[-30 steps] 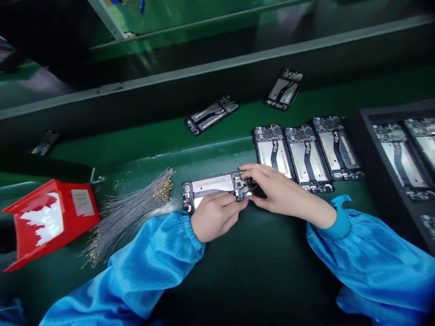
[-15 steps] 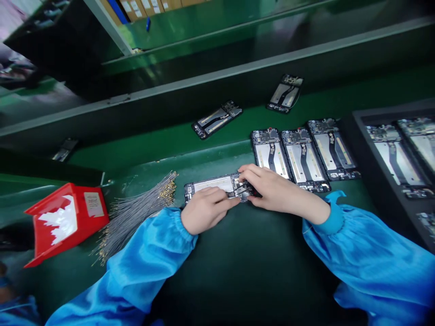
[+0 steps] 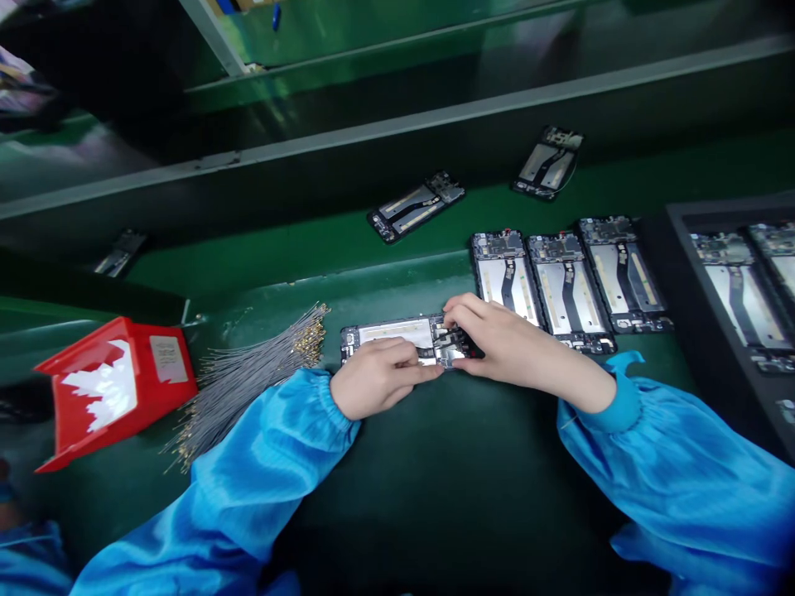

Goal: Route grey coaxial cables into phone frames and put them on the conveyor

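An opened phone body (image 3: 397, 329) lies sideways on the green table, its circuit board end to the right. My left hand (image 3: 378, 377) rests over its left and lower part, fingers curled and the index finger stretched along the lower edge. My right hand (image 3: 490, 339) grips the right end between thumb and fingers, which partly hide the board. Left of the phone is a bundle of thin grey cables (image 3: 248, 381) with gold-coloured tips. Just behind my right hand, a phone body (image 3: 506, 277) lies in a row with two others.
A red bin (image 3: 142, 372) with a white label stands at the left. Two more opened phones (image 3: 416, 207) lie farther back. At the right is a black tray (image 3: 689, 273) holding phone bodies. A raised ledge (image 3: 373, 128) runs across the back.
The view has shifted slightly, so the phones at the back and right appear farther right. Both hands keep nearly the same position on the phone.
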